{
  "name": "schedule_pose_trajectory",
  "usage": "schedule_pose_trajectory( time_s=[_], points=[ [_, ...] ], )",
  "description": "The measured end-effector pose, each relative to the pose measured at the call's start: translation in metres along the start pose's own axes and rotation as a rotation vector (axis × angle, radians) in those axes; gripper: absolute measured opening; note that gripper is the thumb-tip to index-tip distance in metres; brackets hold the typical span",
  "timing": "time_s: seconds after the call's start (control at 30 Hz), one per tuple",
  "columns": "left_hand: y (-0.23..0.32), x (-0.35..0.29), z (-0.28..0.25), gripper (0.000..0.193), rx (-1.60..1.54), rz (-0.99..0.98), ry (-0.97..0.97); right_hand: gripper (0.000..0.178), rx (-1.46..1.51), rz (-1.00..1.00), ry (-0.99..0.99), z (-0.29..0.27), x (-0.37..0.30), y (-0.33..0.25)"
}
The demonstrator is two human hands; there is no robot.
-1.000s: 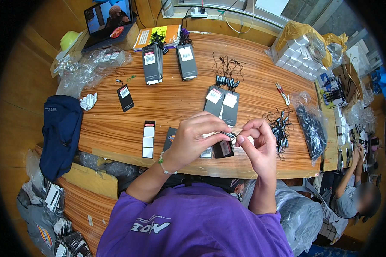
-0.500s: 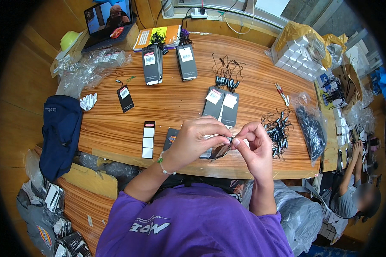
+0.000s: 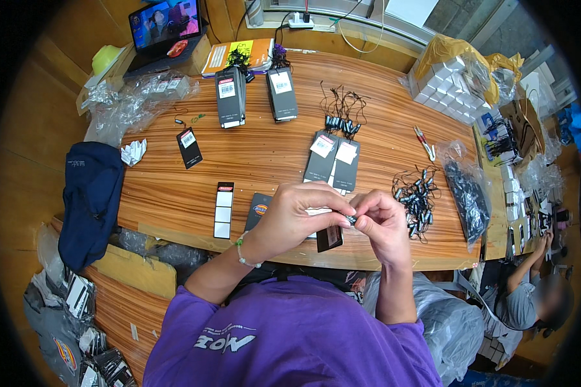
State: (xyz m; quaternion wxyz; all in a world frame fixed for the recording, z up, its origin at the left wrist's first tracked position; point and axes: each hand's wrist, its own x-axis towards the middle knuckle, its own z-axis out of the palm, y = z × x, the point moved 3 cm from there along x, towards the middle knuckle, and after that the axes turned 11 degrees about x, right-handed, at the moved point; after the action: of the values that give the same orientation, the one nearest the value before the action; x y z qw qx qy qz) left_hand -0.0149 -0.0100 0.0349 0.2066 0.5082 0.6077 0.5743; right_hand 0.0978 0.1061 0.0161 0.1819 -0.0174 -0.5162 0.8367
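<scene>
My left hand (image 3: 300, 209) and my right hand (image 3: 382, 222) meet just above the table's near edge, each in a pinch. Between their fingertips is a small dark string fastener (image 3: 350, 220), its cord mostly hidden by the fingers. Below it hangs a dark hang tag (image 3: 330, 238), tilted. Beyond my hands lie two grey stacks of hang tags (image 3: 318, 160) with white stickers and black string fasteners at their far ends. A pile of loose black string fasteners (image 3: 419, 206) lies right of my right hand. Partly behind my left wrist is another grey tag (image 3: 258, 208).
A strip of white labels (image 3: 223, 213) and a single tag (image 3: 188, 148) lie to the left. Farther back are tag bundles (image 3: 230, 103), a laptop (image 3: 164, 32) and bagged white boxes (image 3: 445, 84). Snips (image 3: 425, 143) and a clear bag (image 3: 466, 193) are right, beyond them a co-worker (image 3: 526, 300).
My fingertips have come closer together around the fastener, my right hand shifting slightly left and down. The hanging tag has turned and hangs more upright. The picture on the laptop screen has changed.
</scene>
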Motion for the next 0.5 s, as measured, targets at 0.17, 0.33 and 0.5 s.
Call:
schedule_pose_trajectory(
  time_s=[0.17,0.33,0.5],
  points=[
    [0.000,0.015,-0.009,0.017,0.347,0.181,0.090,0.024,-0.164,-0.020,0.058,0.009,0.003,0.004],
    [-0.018,0.004,0.005,0.044,0.373,0.169,0.193,0.028,0.311,0.023,0.157,-0.009,0.012,0.020],
    [-0.033,-0.008,0.037,0.040,0.154,-0.095,0.089,0.027,0.422,-0.063,0.323,-0.013,0.017,0.026]
  ],
)
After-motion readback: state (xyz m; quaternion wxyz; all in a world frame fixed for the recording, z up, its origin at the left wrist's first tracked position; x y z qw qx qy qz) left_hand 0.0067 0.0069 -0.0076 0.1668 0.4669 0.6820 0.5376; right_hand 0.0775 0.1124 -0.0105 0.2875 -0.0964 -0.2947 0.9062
